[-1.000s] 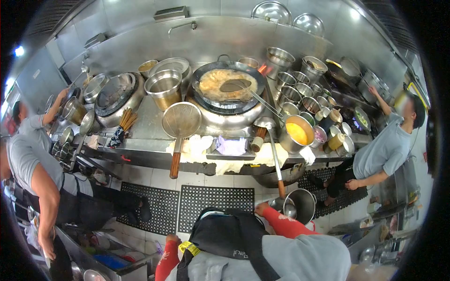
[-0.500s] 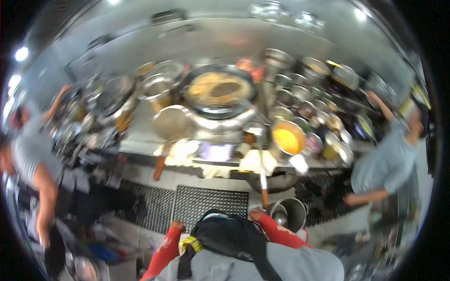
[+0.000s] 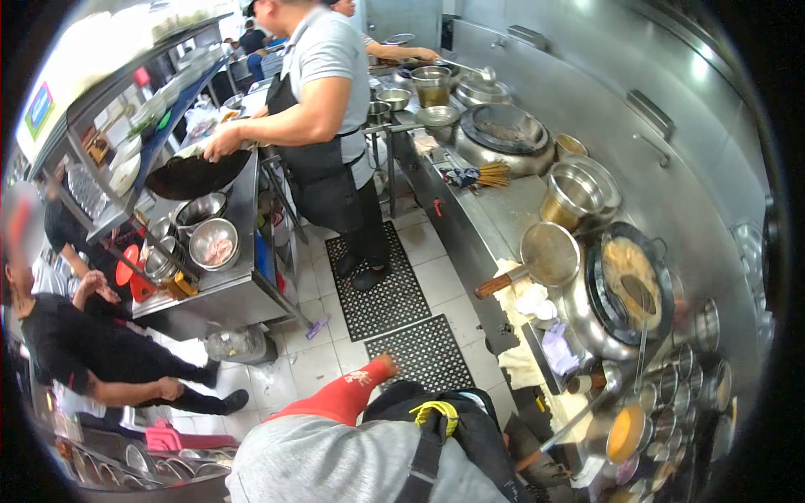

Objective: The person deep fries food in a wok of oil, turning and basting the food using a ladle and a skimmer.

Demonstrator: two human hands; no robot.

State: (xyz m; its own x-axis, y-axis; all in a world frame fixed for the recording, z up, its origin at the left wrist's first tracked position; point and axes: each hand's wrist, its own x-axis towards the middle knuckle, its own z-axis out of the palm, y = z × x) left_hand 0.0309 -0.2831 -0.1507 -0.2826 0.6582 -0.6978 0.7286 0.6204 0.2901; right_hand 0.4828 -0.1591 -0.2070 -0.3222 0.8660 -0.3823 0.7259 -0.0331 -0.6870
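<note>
My left hand (image 3: 386, 364), below a red sleeve, hangs over the black floor mat with its fingers curled in and nothing visible in them. Only a sliver of what seems to be my right hand (image 3: 506, 439) shows beside my dark apron; its fingers are hidden. Close to it is the wooden end of a long-handled ladle (image 3: 570, 430) lying across the counter edge. A wok (image 3: 662, 302) of bubbling light-brown liquid sits on the round stove, a perforated skimmer (image 3: 637, 293) in it. A wooden-handled mesh strainer (image 3: 550, 254) rests nearer the edge.
A person in a grey shirt (image 3: 323, 101) holds a dark wok (image 3: 197, 174) by the left worktable (image 3: 243, 251). Another, in black (image 3: 75, 344), stands at lower left. Metal pots and an orange-filled container (image 3: 625, 434) crowd the lower right. A bin (image 3: 241, 345) stands under the worktable.
The view has swung left, so the stove now lies at the right and the worktable has come in. My right hand has nearly left view. The grey-shirted person now holds a wok over the worktable.
</note>
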